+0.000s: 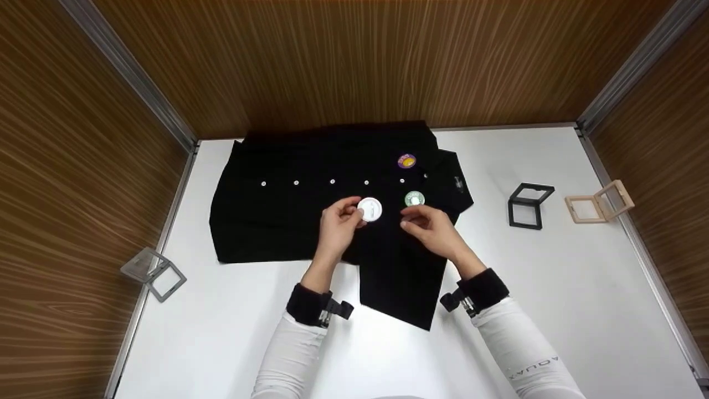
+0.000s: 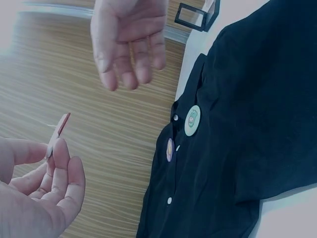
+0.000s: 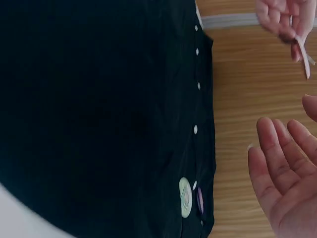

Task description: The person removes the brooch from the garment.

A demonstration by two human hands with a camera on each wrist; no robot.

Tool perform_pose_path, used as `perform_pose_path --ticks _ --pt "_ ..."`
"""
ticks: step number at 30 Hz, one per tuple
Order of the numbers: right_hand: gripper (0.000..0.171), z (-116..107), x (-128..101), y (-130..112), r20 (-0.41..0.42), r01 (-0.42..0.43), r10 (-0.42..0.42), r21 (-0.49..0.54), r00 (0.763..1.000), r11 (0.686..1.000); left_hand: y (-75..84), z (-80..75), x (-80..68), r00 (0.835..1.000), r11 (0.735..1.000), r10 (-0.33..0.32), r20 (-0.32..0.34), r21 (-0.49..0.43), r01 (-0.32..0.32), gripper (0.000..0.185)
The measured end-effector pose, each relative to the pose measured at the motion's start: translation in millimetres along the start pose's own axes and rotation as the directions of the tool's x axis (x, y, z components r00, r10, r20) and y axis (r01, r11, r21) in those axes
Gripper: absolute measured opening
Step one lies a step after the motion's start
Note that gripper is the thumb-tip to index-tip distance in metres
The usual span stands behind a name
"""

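Between thumb and fingers, my left hand (image 1: 338,226) pinches a round pin badge (image 1: 370,209) by its edge, its white back with the pin facing up. In the left wrist view the badge (image 2: 58,133) shows edge-on, with a red rim. My right hand (image 1: 435,230) hovers to the right of it over the shirt, fingers loosely bent and holding nothing. Below both hands lies a black button-up shirt (image 1: 299,221), collar to the right. A green round badge (image 1: 414,198) sits on the shirt just beyond the right fingertips. A purple and yellow badge (image 1: 406,161) is on the shirt's far side.
A black hinged frame (image 1: 525,215) and a beige one (image 1: 587,210) stand on the right of the white table (image 1: 554,288). A grey hinged frame (image 1: 165,280) is at the left edge. Wood-grain panels (image 1: 343,66) wall the table at the back and sides.
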State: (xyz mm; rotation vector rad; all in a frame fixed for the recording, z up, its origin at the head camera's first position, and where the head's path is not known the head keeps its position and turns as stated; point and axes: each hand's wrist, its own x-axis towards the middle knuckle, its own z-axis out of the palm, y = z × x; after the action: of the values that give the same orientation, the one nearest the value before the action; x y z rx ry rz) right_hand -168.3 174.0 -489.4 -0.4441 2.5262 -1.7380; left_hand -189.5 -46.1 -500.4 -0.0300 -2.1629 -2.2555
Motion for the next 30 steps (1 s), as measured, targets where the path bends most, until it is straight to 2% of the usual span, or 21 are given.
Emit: perform_pose_path --ticks 1,9,20,30 --pt "0.024 0.8 -0.8 -7.7 0.006 -0.006 0.005 0.022 1.000 1.000 -0.6 0.5 0.1 1.000 1.000 0.001 0.001 0.000 -0.001 0.028" --pt "0.029 8.2 5.4 -11.5 0.030 -0.041 0.038 0.127 0.999 0.991 -5.8 6.5 0.2 1.000 0.999 0.011 0.024 0.038 -0.012 0.024" --pt "0.025 15.5 8.3 -14.1 -0.005 -0.049 0.050 0.143 0.999 0.988 -9.9 17.4 -2.4 0.997 0.996 0.031 0.065 0.087 -0.037 0.023" --pt "0.020 18.9 9.6 -15.7 -0.031 -0.050 0.055 0.134 0.998 0.990 -12.1 19.2 -3.8 0.996 0.993 0.042 0.079 0.104 -0.050 0.021"
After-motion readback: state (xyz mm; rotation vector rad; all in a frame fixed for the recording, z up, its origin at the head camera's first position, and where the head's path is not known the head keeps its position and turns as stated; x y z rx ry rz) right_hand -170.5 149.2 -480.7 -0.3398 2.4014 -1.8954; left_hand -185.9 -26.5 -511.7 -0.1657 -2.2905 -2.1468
